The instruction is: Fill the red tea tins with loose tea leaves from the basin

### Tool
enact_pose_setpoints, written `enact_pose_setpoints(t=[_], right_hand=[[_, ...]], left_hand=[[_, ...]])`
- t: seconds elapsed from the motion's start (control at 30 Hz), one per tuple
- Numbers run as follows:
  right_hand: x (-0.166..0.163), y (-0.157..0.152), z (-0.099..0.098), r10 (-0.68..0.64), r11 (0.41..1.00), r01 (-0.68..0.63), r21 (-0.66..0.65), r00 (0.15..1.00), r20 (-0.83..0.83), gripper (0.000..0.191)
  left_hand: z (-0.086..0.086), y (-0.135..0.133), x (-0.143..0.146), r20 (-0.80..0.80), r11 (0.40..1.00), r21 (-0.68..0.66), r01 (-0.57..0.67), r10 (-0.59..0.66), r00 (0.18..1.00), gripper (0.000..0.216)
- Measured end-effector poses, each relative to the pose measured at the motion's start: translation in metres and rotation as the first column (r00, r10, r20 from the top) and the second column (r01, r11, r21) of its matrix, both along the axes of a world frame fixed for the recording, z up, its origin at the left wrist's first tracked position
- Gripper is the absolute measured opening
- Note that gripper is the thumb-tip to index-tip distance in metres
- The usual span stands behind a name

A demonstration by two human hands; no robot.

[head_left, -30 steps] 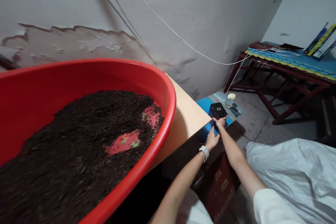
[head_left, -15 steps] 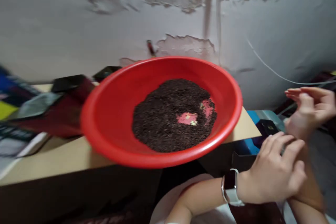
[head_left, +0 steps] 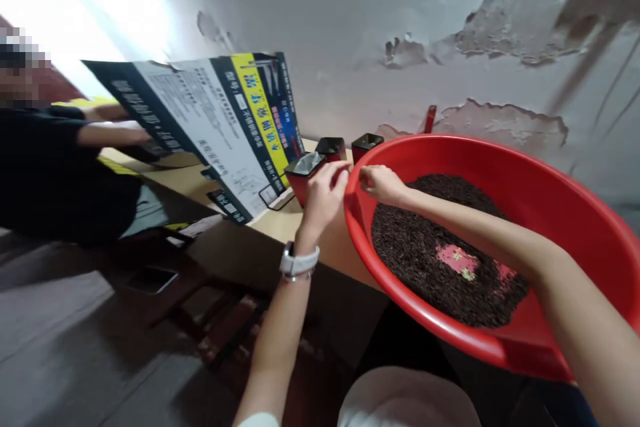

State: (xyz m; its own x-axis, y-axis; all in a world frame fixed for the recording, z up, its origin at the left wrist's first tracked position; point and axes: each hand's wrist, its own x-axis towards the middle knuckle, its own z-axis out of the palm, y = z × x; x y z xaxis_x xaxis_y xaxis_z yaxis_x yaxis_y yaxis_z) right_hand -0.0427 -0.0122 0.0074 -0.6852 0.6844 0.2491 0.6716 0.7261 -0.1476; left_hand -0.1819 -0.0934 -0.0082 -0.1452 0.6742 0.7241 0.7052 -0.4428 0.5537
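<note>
My left hand (head_left: pixel 326 195), wearing a watch with a pale strap, is open beside a dark red square pot (head_left: pixel 296 188) with a black rim and clear plastic in its mouth. Its fingers and thumb are apart; whether they touch the pot I cannot tell. Over the left rim of a large red basin (head_left: pixel 560 193) is my right hand (head_left: pixel 384 185), its fingers curled closed, and what they hold, if anything, is hidden. Dark loose soil (head_left: pixel 420 267) covers the basin's bottom, with a bare patch and small pale yellowish bits (head_left: pixel 467 273).
Two more black-rimmed pots (head_left: pixel 367 141) stand behind on the table (head_left: pixel 340 247). A printed cardboard sheet (head_left: pixel 200 120) leans up at the left. Beyond it another person in black (head_left: pixel 65 173) works at the table. A peeling wall (head_left: pixel 350 33) runs behind.
My view has swung left. Both hands have moved from the right of the basin to its left rim, by the pots. The cardboard and the other person have come into view.
</note>
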Motion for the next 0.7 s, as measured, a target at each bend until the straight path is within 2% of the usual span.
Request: enact_pose_setpoints(t=[0.07,0.13,0.17,0.27,0.4,0.5,0.57,0.63,0.7], right_hand=[[-0.038,0.017,-0.016,0.076,0.996,-0.079,0.031,0.993,0.09,0.022],[-0.072,0.03,-0.029,0.126,0.989,-0.137,0.053,0.978,0.166,0.027],[-0.087,0.035,-0.034,0.135,0.987,-0.149,0.056,0.972,0.192,0.029],[-0.123,0.05,-0.046,0.134,0.987,-0.15,0.064,0.969,0.209,0.034],[-0.148,0.065,-0.056,0.159,0.976,-0.187,0.114,0.963,0.218,0.046],[-0.153,0.07,-0.061,0.211,0.958,-0.251,0.141,0.945,0.248,0.067],[-0.152,0.07,-0.06,0.259,0.938,-0.31,0.155,0.923,0.283,0.069],[-0.149,0.066,-0.053,0.325,0.904,-0.386,0.183,0.9,0.291,0.056],[-0.14,0.059,-0.039,0.413,0.849,-0.468,0.245,0.877,0.245,0.039]], left_hand=[[-0.02,0.045,-0.05,-0.058,0.97,-0.109,-0.217,0.212,0.976,0.021],[-0.038,0.077,-0.088,-0.213,0.89,-0.249,-0.383,0.335,0.918,0.021],[-0.047,0.088,-0.1,-0.302,0.854,-0.296,-0.427,0.341,0.89,0.019],[-0.065,0.097,-0.116,-0.413,0.809,-0.336,-0.483,0.334,0.847,0.02],[-0.079,0.08,-0.113,-0.474,0.761,-0.337,-0.555,0.372,0.798,0.03],[-0.079,0.054,-0.112,-0.516,0.747,-0.338,-0.573,0.362,0.776,0.026],[-0.071,0.032,-0.113,-0.547,0.744,-0.338,-0.577,0.343,0.763,0.022],[-0.055,0.007,-0.114,-0.596,0.747,-0.315,-0.586,0.325,0.734,0.019],[-0.032,-0.016,-0.111,-0.654,0.778,-0.231,-0.585,0.321,0.685,0.015]])
